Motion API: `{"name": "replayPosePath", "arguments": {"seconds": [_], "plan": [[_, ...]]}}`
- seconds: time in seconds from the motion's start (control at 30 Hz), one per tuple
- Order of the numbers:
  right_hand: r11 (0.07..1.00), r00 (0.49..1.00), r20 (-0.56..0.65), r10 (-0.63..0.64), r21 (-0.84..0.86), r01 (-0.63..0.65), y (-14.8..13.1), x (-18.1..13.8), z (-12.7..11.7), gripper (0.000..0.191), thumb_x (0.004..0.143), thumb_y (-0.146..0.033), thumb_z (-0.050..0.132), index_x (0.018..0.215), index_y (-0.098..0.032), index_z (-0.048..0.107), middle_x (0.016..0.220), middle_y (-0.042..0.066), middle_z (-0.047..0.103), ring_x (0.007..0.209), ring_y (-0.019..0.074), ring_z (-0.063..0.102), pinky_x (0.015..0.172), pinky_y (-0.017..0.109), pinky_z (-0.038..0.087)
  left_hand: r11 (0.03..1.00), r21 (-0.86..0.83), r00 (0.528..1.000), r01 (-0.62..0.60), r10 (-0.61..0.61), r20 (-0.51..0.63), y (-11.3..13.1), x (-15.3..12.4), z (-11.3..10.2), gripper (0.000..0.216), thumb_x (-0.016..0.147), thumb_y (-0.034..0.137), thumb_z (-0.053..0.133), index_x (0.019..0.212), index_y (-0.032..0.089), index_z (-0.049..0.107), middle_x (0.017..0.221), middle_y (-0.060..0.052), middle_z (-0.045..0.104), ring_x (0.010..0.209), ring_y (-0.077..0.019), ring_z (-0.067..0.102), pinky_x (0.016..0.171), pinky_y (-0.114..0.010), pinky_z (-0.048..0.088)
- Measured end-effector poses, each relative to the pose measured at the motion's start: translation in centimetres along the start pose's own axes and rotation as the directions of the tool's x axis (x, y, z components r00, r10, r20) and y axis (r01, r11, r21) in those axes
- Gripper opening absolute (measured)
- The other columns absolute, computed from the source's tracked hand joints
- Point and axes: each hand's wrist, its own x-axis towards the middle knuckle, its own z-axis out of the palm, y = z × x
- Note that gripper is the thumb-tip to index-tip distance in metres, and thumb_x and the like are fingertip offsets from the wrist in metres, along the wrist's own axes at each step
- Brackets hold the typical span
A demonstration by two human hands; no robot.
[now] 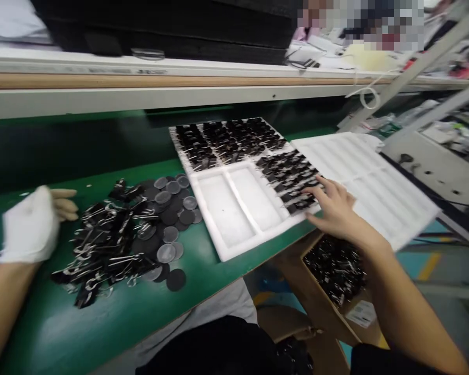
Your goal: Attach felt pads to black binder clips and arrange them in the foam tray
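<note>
My left hand (35,224), in a white glove with bare fingertips, lies on the green table with its fingers stretched out, holding nothing. Just right of it is a loose pile of black binder clips (105,234) with silver wire handles. Black and clear round discs (166,205) lie scattered beside the pile. A white foam tray (240,245) has rows of black clips (287,179) packed in its far and right compartments; two near compartments are bare. My bare right hand (332,205) reaches over the tray's right edge, fingers apart, fingertips at the packed clips.
A second white foam tray (402,208) lies to the right, partly under the first. Below the table edge stands a cardboard box (347,325) full of black clips. A shelf (219,96) with a black case (172,31) crosses the back. Metal posts (410,62) rise at right.
</note>
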Motion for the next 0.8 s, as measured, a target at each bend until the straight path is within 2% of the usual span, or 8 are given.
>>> {"name": "replayPosePath", "arguments": {"seconds": [0.1,0.2,0.27,0.37,0.5,0.6,0.7,0.8], "plan": [[0.981,0.981,-0.040,-0.191,-0.029,0.190,-6.9,0.1,-1.0,0.041,0.097,-0.036,0.048,0.135,-0.023,0.057,0.164,0.022,0.031,0.149,0.0506,0.028,0.106,0.072,0.034,0.994,-0.111,0.990,-0.006,-0.009,-0.139,1.2,-1.6,1.6,0.057,0.093,0.072,0.048,0.091,0.019,0.070,0.064,0.006,0.064,0.052,-0.0080,0.057,0.050,-0.022,0.041],[0.840,0.843,-0.050,-0.535,0.076,0.538,-14.0,2.1,-0.8,0.035,0.101,-0.034,0.045,0.133,-0.028,0.057,0.159,0.017,0.043,0.145,0.0420,0.039,0.104,0.061,0.041,0.994,-0.110,0.983,-0.018,-0.003,-0.186,1.0,-2.5,2.0,0.066,0.093,0.076,0.042,0.099,0.016,0.068,0.072,0.000,0.067,0.058,-0.0104,0.064,0.055,-0.025,0.048],[0.730,0.733,-0.076,-0.676,0.069,0.680,-18.1,4.2,0.1,0.033,0.102,-0.028,0.044,0.130,-0.029,0.060,0.153,0.014,0.052,0.135,0.0380,0.050,0.098,0.056,0.044,0.993,-0.107,0.977,-0.040,0.017,-0.212,1.0,-3.7,0.9,0.062,0.095,0.072,0.043,0.111,0.016,0.066,0.090,-0.005,0.073,0.074,-0.0136,0.071,0.062,-0.026,0.054],[0.646,0.642,-0.102,-0.760,-0.010,0.763,-22.1,7.4,2.3,0.028,0.101,-0.028,0.046,0.121,-0.025,0.065,0.134,0.015,0.067,0.114,0.0379,0.060,0.082,0.052,0.046,0.978,-0.076,0.942,-0.194,0.164,-0.294,2.2,-6.9,-2.7,0.051,0.100,0.058,0.041,0.127,0.019,0.060,0.107,-0.009,0.072,0.088,-0.0159,0.072,0.070,-0.028,0.057],[0.532,0.530,-0.141,-0.836,0.025,0.846,-23.4,10.4,5.8,0.034,0.101,-0.041,0.043,0.106,-0.023,0.071,0.104,0.016,0.071,0.090,0.0355,0.065,0.069,0.048,0.044,0.897,0.426,0.892,-0.115,0.283,-0.353,3.5,-12.8,-10.0,0.037,0.101,0.040,0.041,0.125,0.022,0.062,0.117,-0.008,0.071,0.104,-0.0186,0.069,0.092,-0.033,0.056],[0.467,0.488,-0.222,-0.844,0.142,0.873,-23.0,11.4,7.5,0.041,0.102,-0.051,0.037,0.102,-0.028,0.071,0.097,0.012,0.071,0.082,0.0334,0.069,0.064,0.049,0.045,0.699,0.692,0.945,0.182,0.071,-0.320,2.4,-17.3,-15.0,0.032,0.094,0.037,0.048,0.116,0.021,0.065,0.114,-0.008,0.072,0.109,-0.0246,0.068,0.099,-0.039,0.053],[0.405,0.484,-0.273,-0.831,0.298,0.864,-22.8,11.9,8.0,0.035,0.096,-0.061,0.044,0.107,-0.039,0.070,0.098,0.011,0.074,0.078,0.0344,0.072,0.060,0.051,0.048,0.496,0.762,0.909,0.416,-0.191,-0.372,0.3,-20.9,-17.4,0.049,0.085,0.054,0.062,0.119,0.019,0.062,0.116,-0.012,0.070,0.104,-0.0301,0.070,0.092,-0.041,0.055],[0.392,0.529,-0.272,-0.804,0.427,0.815,-23.1,12.2,7.2,0.030,0.090,-0.064,0.055,0.111,-0.047,0.068,0.102,0.011,0.077,0.081,0.0381,0.073,0.060,0.056,0.051,0.449,0.756,0.879,0.477,-0.247,-0.408,-1.6,-22.6,-17.3,0.073,0.078,0.066,0.069,0.133,0.020,0.054,0.131,-0.015,0.065,0.110,-0.0329,0.068,0.093,-0.042,0.054]]}}
